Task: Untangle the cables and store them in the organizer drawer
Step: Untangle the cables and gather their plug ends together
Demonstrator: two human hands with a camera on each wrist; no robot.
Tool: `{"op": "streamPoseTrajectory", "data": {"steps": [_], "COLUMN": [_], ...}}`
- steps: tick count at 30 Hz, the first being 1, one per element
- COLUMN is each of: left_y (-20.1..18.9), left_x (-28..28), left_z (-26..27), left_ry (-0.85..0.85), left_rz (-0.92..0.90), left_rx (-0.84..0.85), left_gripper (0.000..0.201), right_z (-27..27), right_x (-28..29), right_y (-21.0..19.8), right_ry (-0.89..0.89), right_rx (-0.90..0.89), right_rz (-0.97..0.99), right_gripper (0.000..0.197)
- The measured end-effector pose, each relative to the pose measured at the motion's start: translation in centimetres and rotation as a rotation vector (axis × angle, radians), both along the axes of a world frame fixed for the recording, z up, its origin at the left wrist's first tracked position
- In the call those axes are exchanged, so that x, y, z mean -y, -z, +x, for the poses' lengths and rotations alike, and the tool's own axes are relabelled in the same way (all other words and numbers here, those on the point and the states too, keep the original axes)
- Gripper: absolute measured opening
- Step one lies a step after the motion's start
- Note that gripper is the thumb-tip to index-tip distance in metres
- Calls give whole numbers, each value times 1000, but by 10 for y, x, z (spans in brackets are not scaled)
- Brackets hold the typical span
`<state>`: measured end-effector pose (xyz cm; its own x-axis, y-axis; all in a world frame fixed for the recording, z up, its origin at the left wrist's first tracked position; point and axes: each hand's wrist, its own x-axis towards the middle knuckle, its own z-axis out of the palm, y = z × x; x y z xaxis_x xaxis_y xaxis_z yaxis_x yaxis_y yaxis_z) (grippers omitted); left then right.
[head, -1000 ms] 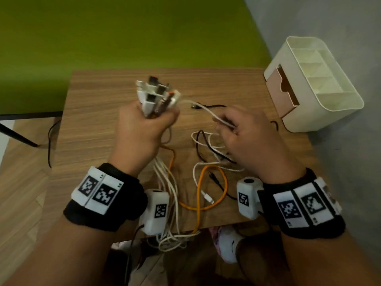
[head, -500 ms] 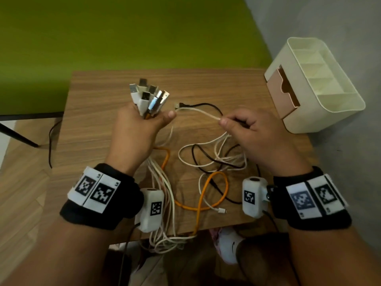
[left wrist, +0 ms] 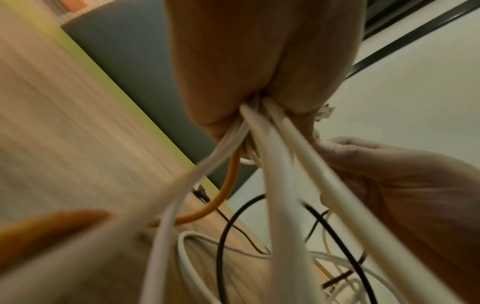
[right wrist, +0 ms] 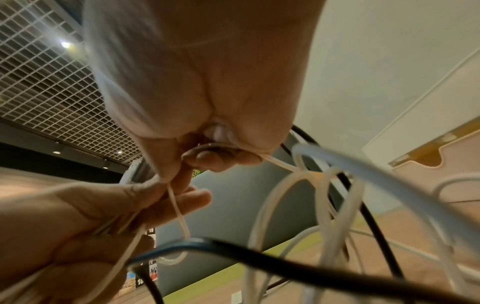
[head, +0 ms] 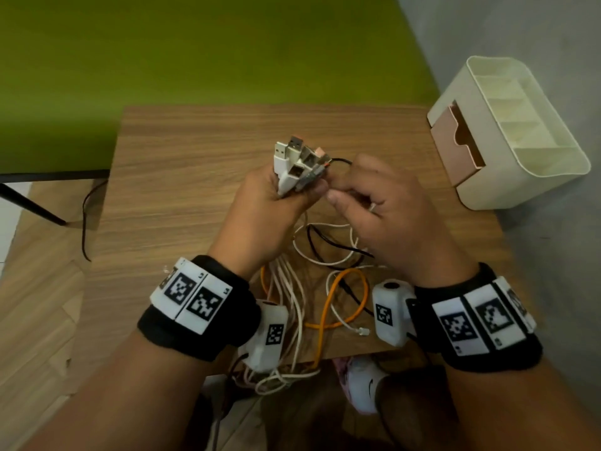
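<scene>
Wooden worktop (head: 182, 177) carrying cream organizer (head: 520, 138) at far right, drawer (head: 455, 141) part open. Loose cables (head: 325, 288) sprawled at near edge. Left hand (head: 270, 209) fisted around plug bundle (head: 299, 164). Right hand (head: 390, 216), fingers (head: 338, 200) curled, pinching thin white cable (right wrist: 179, 209) beside it.

The table (head: 182, 177) is the landmark. The organizer (head: 533, 151) sits on its far right corner, its drawer (head: 450, 141) facing the table's middle. Above the table's middle, the left hand (head: 260, 219) and right hand (head: 390, 219) meet, plugs (head: 297, 164) standing up from the left one. Cables (head: 328, 288) lie on the table beneath both hands and hang over its near edge.
</scene>
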<state>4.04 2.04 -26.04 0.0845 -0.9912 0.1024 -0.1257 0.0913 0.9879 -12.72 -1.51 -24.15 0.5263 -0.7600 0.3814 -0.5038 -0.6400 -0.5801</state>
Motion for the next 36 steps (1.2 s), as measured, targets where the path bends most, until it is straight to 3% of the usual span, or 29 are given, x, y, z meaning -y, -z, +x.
{"op": "streamPoseTrajectory", "data": {"steps": [3,8,12,15,19,22,26,31,36], "left_y": [1,-2,-7,-8,-6,-1,-5,-5,-13], "left_x": [2,0,0,-1,-1,-2,-4,-2,-4], "left_z": [7,10,15,20,16,13,11,12,5], "left_ry": [-26,0,-64,-56,-10,47,70,10,153], "left_rz": [34,60,142,158,258,296,315,293,200], "left_rx": [117,232,-155,-239,-33,130,112,-55,-1], "left_gripper": [6,23,15,21,8,10,9,43,10], "right_z": [-3,-9,-21,-30,-25,-23,-22,-16,-9], "right_x": [1,4,10,11,7,7,8,4,2], "right_y": [-3,1,5,5,-3,-1,5,6,2], "right_ry": [68,86,113,185,178,127,67,-6,-42], "right_rx": [52,33,-60,-61,71,-12,-119,-123,-32], "right_rz": [-8,28,142,191,162,175,240,190,127], "right_gripper": [10,15,20,17,14,13,14,19,16]}}
